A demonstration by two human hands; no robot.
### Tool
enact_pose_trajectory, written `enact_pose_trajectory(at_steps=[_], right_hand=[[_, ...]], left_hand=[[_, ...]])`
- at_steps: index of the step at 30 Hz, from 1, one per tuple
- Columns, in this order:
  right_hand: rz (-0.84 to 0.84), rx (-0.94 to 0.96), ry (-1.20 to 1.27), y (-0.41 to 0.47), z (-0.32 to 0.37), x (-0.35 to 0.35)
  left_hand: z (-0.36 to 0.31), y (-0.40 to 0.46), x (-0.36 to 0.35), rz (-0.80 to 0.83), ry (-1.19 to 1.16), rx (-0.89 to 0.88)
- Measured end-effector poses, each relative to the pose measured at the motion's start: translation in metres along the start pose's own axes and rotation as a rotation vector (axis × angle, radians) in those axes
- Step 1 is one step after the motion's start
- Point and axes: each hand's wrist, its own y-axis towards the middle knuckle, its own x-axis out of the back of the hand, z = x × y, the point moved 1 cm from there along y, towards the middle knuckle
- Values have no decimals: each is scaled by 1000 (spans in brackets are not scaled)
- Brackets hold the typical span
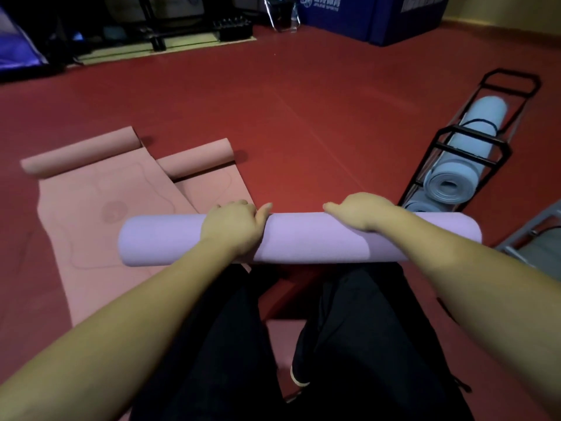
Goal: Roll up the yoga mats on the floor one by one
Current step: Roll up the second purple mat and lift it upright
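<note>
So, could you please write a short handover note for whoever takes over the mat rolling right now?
Left hand and right hand: both grip the purple mat, fingers curled over its top.
Purple mat: fully rolled, held across the person's front, above the knees.
Two pink mats, the left one and the right one, lie on the red floor, overlapping, rolled only at their far ends.
Black rack on the right holds rolled blue mats.
Done: purple mat.
Left: roll both pink mats, probably after putting the purple one away.

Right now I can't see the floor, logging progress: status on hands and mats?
Both hands on the rolled purple mat: left hand, right hand gripping it. Two pink mats still mostly flat at left. Rack with blue rolls at right, nothing blocking.
</note>
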Motion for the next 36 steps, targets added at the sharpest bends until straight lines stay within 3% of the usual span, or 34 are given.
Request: enact_pose_trajectory(at_steps=[5,8,10,14,16,25,29,34,36], right_hand=[[248,25,66,-5,1,7],[269,-11,101,-4,-1,-2],[187,-7,80,2,-1,-5],[-239,44,52,8,-4,-12],[-374,47,55,2,-4,-17],[-585,35,-63,-19,3,-66],[-548,-11,-56,-11,6,-59],[-518,-3,-131,-2,3,-53],[-490,3,-112,0,5,-51]], left_hand=[[-4,-1,13,203,-48,45],[-4,4,10,301,-49,61],[-3,13,10,365,-64,86],[-5,33,13,507,-139,127],[-6,42,14,572,-194,152],[-4,68,2,820,-437,269],[-3,73,-5,655,-316,206],[-1,53,-6,-52,-137,47],[2,38,-14,-213,-151,18]])
